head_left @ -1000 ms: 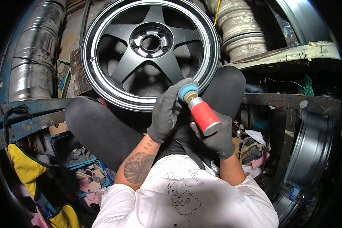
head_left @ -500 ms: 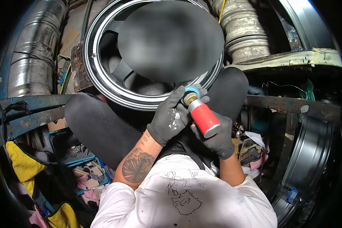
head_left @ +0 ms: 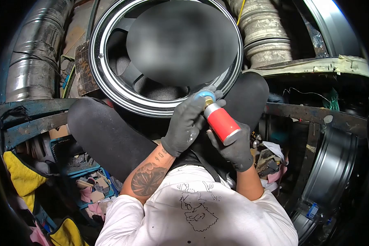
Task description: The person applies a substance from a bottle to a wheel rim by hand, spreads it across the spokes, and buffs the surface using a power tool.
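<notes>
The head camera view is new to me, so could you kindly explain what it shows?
There is no robot here. One camera, worn on a person's head, looks down past their white shirt at two hands in dark gloves. The right hand holds a tool with a red body. The left hand is at the tool's blue disc; whether it grips the disc is hard to tell. Just beyond the hands, between the knees, lies a large wheel, its middle hidden by a blurred oval. A yellow cloth hangs at the left, and another metal wheel stands at the right.
</notes>
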Demonstrator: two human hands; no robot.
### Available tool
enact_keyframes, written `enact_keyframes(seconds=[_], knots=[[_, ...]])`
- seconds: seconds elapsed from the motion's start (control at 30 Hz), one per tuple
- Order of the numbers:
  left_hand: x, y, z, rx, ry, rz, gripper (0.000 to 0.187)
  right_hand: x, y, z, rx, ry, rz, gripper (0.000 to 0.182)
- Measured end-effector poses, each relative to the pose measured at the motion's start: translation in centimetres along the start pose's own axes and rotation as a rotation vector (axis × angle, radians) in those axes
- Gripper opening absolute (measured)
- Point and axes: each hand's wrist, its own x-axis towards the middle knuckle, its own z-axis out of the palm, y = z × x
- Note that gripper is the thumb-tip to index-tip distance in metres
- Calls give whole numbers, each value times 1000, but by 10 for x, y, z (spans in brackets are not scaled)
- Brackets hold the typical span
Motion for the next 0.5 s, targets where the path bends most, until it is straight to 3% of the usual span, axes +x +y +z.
enact_keyframes(seconds=[0.17,0.37,0.5], knots=[[5,-3,-7,467,9,159,53,4,1,8,21,-6,-10,32],[3,-14,-11,285,85,214,48,3,-1,16,27,14,-10,27],[9,-4,-14,427,-19,281,60,0,3,6,-24,76,-39,26]])
